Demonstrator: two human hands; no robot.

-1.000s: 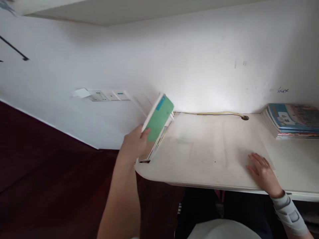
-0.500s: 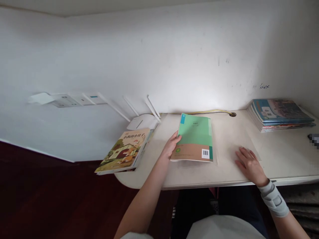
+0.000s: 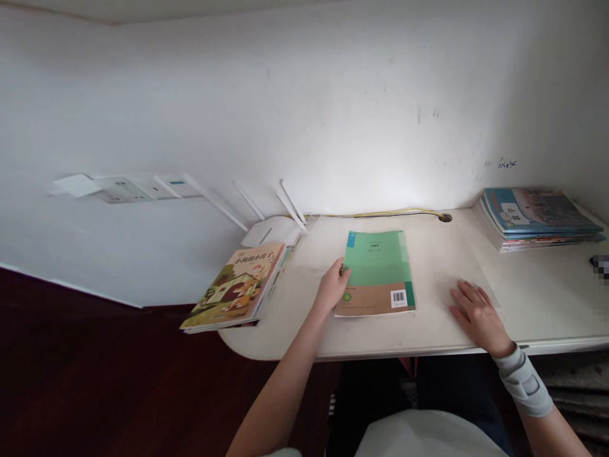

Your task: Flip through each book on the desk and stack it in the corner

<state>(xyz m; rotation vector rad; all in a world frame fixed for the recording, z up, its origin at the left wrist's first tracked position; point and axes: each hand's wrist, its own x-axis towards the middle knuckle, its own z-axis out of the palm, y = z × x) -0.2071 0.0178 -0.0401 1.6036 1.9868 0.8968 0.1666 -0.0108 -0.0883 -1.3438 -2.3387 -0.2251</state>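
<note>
A thin green and brown book with a barcode lies flat on the white desk, back cover up. My left hand grips its left edge, thumb on the cover. My right hand lies flat on the desk to the right of the book, fingers spread, holding nothing. A grey brace wraps that wrist.
A stack of picture books overhangs the desk's left end. A white router with antennas stands behind it. Another stack of books sits at the back right. A yellow cable runs along the wall to a desk hole. Wall sockets are at left.
My left hand lifted the green book off the left stack, carried it right and laid it flat on the desk. In the last half second it slid slightly nearer. My right hand stayed put.
</note>
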